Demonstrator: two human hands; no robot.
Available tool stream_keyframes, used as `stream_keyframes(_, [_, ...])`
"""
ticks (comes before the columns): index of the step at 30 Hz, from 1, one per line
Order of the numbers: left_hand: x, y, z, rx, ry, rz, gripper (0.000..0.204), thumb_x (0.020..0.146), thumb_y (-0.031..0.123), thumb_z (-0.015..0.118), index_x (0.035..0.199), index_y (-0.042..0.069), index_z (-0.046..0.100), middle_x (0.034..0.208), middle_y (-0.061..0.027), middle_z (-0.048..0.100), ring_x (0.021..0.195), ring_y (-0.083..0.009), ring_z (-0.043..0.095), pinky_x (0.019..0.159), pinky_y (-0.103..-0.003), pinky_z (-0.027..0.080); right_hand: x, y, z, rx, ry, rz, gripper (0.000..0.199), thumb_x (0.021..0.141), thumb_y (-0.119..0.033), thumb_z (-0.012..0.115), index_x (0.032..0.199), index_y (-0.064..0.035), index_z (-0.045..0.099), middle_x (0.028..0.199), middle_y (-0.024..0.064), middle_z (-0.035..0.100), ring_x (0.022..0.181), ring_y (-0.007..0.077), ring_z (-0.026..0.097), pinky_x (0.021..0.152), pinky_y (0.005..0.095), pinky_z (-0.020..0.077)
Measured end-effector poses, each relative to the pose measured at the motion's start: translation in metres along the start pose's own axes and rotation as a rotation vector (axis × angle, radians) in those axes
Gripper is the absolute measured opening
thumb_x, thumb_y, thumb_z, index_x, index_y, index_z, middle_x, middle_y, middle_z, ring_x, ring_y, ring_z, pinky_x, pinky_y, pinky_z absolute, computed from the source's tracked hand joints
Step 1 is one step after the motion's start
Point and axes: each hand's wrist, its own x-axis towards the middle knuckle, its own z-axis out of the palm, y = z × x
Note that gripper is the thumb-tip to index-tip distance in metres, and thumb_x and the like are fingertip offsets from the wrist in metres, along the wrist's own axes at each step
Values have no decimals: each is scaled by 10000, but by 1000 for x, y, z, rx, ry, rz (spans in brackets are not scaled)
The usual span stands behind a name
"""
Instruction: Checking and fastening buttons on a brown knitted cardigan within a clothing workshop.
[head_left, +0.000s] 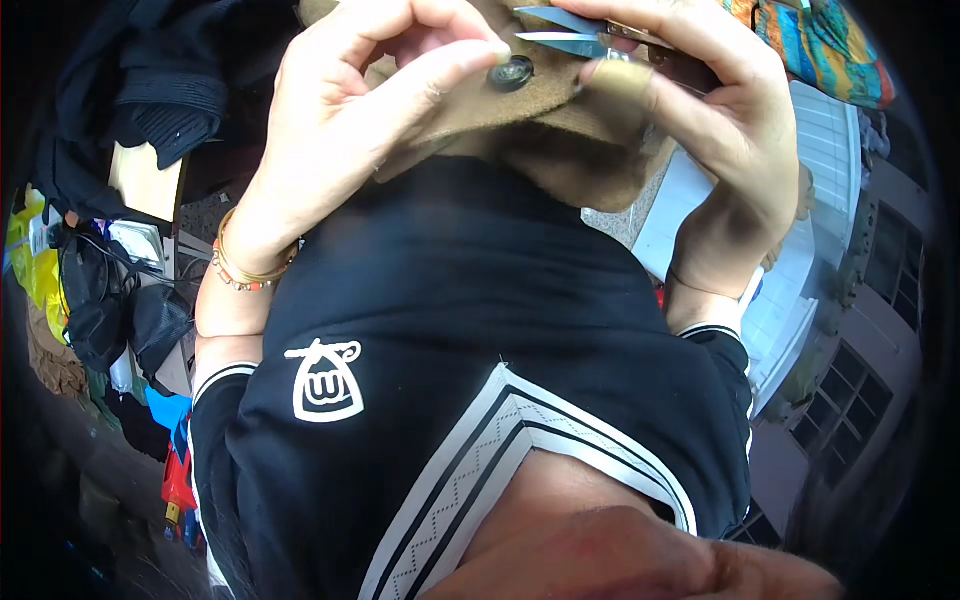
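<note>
A brown woolly garment (pixel 490 110) lies over my lap, with a dark round button (pixel 511 74) on it. My left hand (pixel 345 110) is beside the button, thumb and forefinger pinched together at its upper left edge. Whatever is between those fingertips is too small to make out. In my right hand (pixel 735 120) are small thread snips (pixel 565 42), their two pointed blades apart and aimed left, just above the button. A tan wrap (pixel 618 82) covers the right thumb's tip. The upper edge of the picture cuts off part of both hands.
At the left are dark cloth (pixel 170 105), a pale wooden board (pixel 145 180), black bags (pixel 95 300) and a yellow plastic bag (pixel 38 260). Colourful patterned cloth (pixel 830 50) lies at the upper right, above a white ribbed surface (pixel 825 150).
</note>
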Motion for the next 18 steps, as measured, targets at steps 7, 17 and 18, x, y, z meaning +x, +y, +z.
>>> stream_keyframes(7, [-7,11,-1,-217,106,-359,42,857,-20,602,886,8,591,838,-6,519,675,-40,471,587,-170,354,19,-8,1,-145,22,-336,363,739,-94,758,1086,-27,678,779,72,623,607,175,579,568,274,456])
stream_keyframes(17, [-5,2,-3,-34,88,-120,39,855,-32,588,873,1,596,840,-31,532,723,-79,496,645,-194,389,16,-21,-2,-388,-215,-70,312,753,-178,749,1045,-83,696,697,56,543,575,221,562,516,301,444])
stream_keyframes(18, [-5,1,-4,-41,86,-127,40,854,-33,588,872,1,596,840,-34,535,733,-86,501,658,-199,395,17,-20,-3,-349,-237,-54,309,754,-167,746,1047,-80,696,695,58,540,574,222,553,517,302,439])
